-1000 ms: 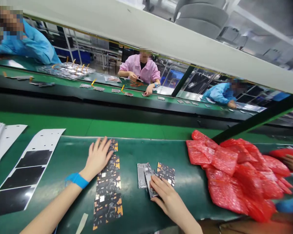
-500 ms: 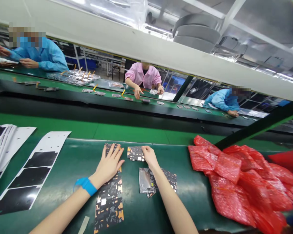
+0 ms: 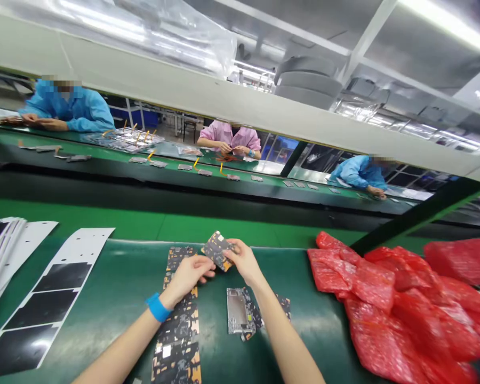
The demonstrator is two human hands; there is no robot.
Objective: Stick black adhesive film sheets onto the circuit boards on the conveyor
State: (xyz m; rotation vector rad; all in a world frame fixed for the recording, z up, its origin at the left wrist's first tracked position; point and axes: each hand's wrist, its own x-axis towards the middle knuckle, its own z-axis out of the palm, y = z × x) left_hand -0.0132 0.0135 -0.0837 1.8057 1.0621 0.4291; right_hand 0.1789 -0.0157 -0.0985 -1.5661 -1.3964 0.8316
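My right hand (image 3: 242,261) pinches a small dark circuit board (image 3: 216,246) with copper-coloured patches, tilted above the green work surface. The fingers of my left hand (image 3: 192,273) are curled in at the board's lower left edge and appear to pinch it. Beneath my left hand and forearm runs a column of similar patterned boards (image 3: 176,336), partly covered by them. A silver metal plate (image 3: 237,310) with small parts along its side lies below my right hand. Another patterned board (image 3: 284,306) shows beside my right forearm, which hides part of it.
Red bubble-wrap bags (image 3: 384,298) are heaped on the right. White sheets with black rectangles (image 3: 60,296) lie on the left beside a sheet stack (image 3: 8,250). Beyond, co-workers sit along a conveyor line (image 3: 168,173) carrying small parts. A slanted dark post (image 3: 416,210) stands at right.
My left hand has lifted off the column of boards and moved right to the held board. My right hand has raised and turned that board. The view has tilted up slightly.
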